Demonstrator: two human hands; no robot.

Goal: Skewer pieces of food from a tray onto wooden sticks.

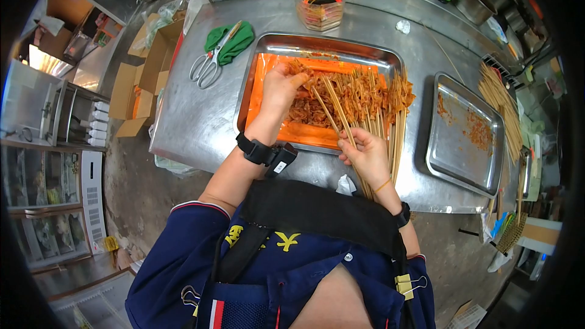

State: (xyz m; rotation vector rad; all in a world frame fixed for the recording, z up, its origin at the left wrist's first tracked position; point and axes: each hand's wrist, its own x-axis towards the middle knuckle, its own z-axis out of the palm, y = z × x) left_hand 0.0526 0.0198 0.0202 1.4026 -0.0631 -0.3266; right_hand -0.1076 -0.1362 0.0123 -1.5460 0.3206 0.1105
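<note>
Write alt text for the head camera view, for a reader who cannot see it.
A person's right hand holds thin tan wooden sticks over a rectangular orange-lined steel tray of reddish-brown food, which the left hand touches. Metal scissors lie partly on a green cloth, left of the tray.

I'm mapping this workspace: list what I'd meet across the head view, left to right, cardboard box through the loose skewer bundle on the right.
Cardboard box, scissors, left hand, right hand, far white scrap, sauce-stained steel tray, bundle of bare skewers.
</note>
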